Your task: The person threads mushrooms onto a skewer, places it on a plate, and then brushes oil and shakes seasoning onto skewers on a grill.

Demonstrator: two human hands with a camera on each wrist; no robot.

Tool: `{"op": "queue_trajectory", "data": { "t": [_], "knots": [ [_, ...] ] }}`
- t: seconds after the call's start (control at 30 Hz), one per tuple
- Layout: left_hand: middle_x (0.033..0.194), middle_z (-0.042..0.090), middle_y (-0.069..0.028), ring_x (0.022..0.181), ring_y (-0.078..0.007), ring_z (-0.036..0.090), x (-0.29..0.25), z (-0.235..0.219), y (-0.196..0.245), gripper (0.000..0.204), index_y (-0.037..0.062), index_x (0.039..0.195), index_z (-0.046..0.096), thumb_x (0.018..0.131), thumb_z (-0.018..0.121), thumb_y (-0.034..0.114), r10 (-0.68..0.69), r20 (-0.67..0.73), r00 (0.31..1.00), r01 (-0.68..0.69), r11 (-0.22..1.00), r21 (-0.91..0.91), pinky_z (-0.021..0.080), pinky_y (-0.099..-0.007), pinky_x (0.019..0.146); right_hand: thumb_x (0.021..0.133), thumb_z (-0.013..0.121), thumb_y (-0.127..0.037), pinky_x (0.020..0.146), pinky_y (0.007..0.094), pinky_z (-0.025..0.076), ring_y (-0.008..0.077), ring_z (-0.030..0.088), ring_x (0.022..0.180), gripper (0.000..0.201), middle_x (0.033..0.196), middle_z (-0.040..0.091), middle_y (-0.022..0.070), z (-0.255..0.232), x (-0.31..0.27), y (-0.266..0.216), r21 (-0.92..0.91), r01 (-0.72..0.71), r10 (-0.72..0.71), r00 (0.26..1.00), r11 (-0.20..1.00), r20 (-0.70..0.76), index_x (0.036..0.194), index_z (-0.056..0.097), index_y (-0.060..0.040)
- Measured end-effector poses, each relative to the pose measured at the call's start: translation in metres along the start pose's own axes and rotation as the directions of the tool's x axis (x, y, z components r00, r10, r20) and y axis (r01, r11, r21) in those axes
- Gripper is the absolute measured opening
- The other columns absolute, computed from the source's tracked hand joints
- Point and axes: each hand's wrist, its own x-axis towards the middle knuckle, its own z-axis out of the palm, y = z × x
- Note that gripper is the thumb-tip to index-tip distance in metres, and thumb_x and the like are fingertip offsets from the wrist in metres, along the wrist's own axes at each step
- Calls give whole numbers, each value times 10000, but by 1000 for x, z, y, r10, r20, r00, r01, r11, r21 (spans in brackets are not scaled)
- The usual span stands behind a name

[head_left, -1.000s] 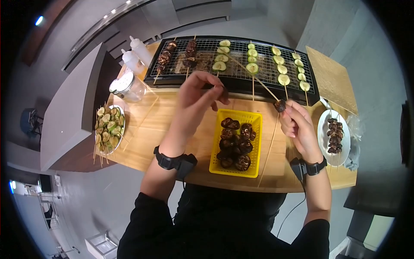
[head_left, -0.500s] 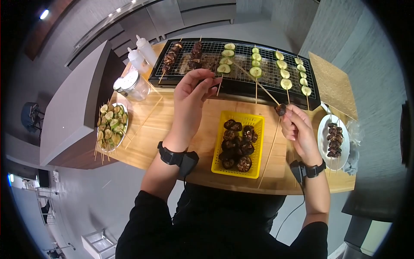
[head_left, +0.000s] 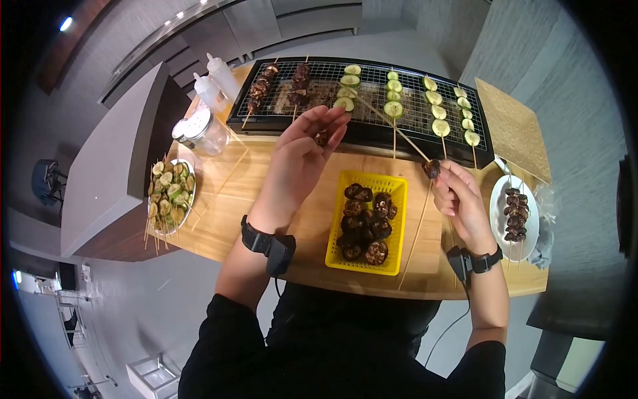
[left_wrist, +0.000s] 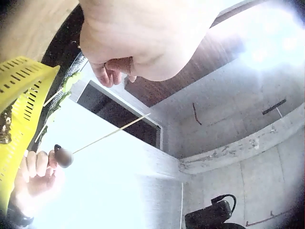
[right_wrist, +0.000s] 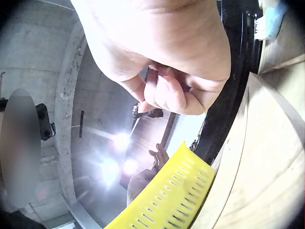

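Observation:
In the head view my right hand [head_left: 462, 199] pinches a bamboo skewer [head_left: 393, 126], which slants up and left toward the grill. One dark brown mushroom [head_left: 432, 169] is threaded on it, right at the fingertips. My left hand [head_left: 302, 156], raised left of the yellow basket [head_left: 401, 226], has a small dark mushroom piece [head_left: 321, 137] between its curled fingers and thumb. Several dark mushrooms [head_left: 355, 223] lie in the basket. From the left wrist, the skewer [left_wrist: 112, 133] sticks out past the right hand [left_wrist: 40, 176]. The right wrist view shows the threaded mushroom [right_wrist: 147, 111] below the fingers.
Behind the hands stands a black grill [head_left: 319, 130] with mushroom and green slice skewers. A plate of sliced vegetable skewers [head_left: 171, 196] is at left, a white plate [head_left: 528, 246] with mushroom skewers at right. A jar [head_left: 203, 133] and squeeze bottles [head_left: 222, 76] stand back left.
The left hand has turned and its fingers have spread somewhat, showing the mushroom piece in it. The right hand still holds the skewer in nearly the same place.

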Motion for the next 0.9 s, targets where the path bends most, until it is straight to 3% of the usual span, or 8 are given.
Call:
{"op": "queue_trajectory", "data": {
  "t": [0.37,0.47,0.9],
  "knots": [
    [1494,515,-220,1392,-296,521,-1,13,6,518,-70,1490,433,974,395,-90,-7,-23,1000,10,992,129,437,-356,1186,1069,548,-219,469,207,184,11,246,522,213,638,330,-89,-1,1,0,-1,19,-19,1000,1000,19,910,566,-79],
    [1452,560,-180,1334,-267,578,-1,15,7,498,-30,1484,469,991,412,-80,26,-44,999,-18,983,181,473,-346,1131,1068,551,-219,470,210,186,13,246,515,214,624,337,-89,1,0,0,-39,12,-13,1000,999,-16,915,573,-71],
    [1495,547,-144,1302,-211,592,-3,20,9,484,14,1506,469,1027,455,-56,176,-57,983,-149,937,317,497,-315,1078,1064,544,-188,484,208,212,3,298,512,211,590,389,-90,3,0,2,-273,24,-26,1000,962,-2,919,613,-51]
  ]
}}
